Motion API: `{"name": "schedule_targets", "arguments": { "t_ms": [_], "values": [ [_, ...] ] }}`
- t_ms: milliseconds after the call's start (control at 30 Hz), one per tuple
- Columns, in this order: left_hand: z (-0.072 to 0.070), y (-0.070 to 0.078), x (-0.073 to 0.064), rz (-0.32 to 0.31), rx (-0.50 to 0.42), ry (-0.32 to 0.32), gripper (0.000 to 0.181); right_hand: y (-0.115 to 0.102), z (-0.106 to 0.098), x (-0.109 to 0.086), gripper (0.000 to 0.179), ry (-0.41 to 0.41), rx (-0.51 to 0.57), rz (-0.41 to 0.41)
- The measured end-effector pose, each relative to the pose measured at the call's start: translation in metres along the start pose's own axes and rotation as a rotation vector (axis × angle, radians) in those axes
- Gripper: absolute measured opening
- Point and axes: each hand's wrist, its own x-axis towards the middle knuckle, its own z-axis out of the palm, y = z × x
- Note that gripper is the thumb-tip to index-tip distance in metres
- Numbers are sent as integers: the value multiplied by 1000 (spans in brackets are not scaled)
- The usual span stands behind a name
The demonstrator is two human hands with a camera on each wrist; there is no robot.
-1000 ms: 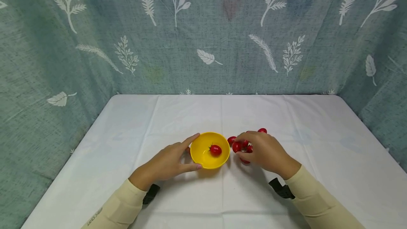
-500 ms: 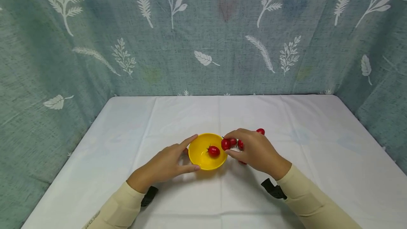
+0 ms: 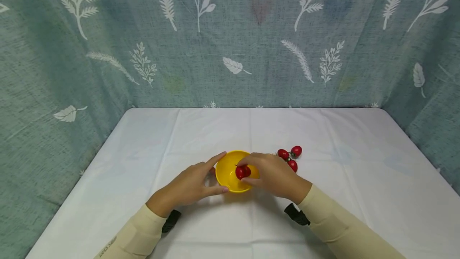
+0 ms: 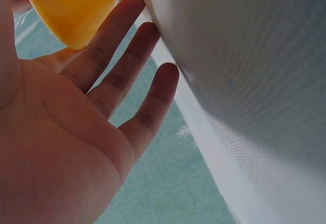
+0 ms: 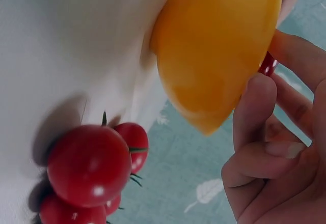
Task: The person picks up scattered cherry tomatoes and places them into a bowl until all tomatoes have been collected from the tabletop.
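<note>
The right hand has its thumb and forefinger clamped on a glossy red oval cherry tomato, held within the rim of a round, smooth yellow bowl, plastic by its look; whether the fruit touches the bottom cannot be told. The step in hand seems to be setting this tomato down in the bowl, so the next move calls for parting those fingers low and gently. Just behind the held fruit lies a second red cherry tomato, which it could knock. Across the bowl from these fingers, the left hand steadies the side, its fingers straight and apart, forefinger and thumb at the rim. Beyond the right knuckles sits a cluster of loose red tomatoes with green stalks; at least three show, and the hand itself may hide more. The white cloth-covered tabletop stretches past them to a grey-green leaf-patterned fabric curtain, well clear of the work.
</note>
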Motion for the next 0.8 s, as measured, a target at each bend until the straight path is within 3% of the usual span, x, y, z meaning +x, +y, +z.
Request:
{"name": "schedule_targets", "arguments": {
  "t_ms": [333,800],
  "values": [
    [0,-1,0,19,5,3,95,-6,4,11,32,-63,38,27],
    [1,-3,0,14,-2,-5,96,-12,18,30,29,-113,-76,-7]
  ]
}}
